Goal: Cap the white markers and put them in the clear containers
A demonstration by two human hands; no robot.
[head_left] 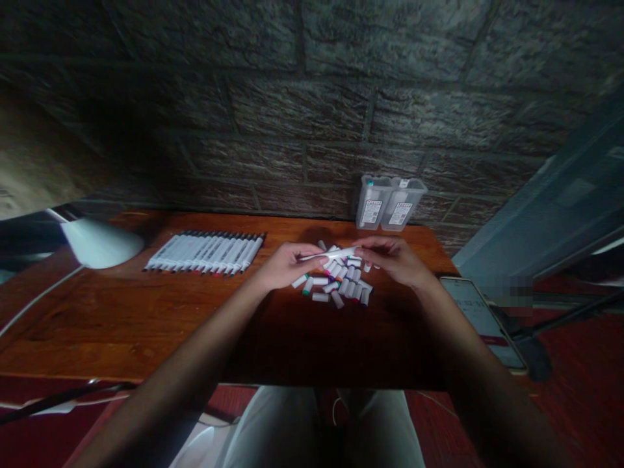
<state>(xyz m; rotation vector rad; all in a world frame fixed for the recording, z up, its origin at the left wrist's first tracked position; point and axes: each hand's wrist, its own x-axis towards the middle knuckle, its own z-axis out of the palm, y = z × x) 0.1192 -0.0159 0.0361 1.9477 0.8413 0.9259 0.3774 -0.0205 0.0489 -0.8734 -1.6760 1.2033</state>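
A white marker [337,254] is held nearly level above the table. Its left part is gripped in the closed fingers of my left hand [288,265]. At its other end, the fingers of my right hand [397,260] pinch together; whether a separate cap is between them is too small to tell. Beneath both hands lies a loose pile of marker caps [348,288], white with coloured ends such as green, purple, orange and red. To the left, a neat row of white markers [207,253] lies side by side, dark tips toward the wall.
Two clear plastic holders [381,203] stand against the stone wall [273,117], one with a small teal-ended item inside. A phone [480,318] lies at the table's right edge. A white lamp [104,244] with a cord is on the left of the wooden table [97,325].
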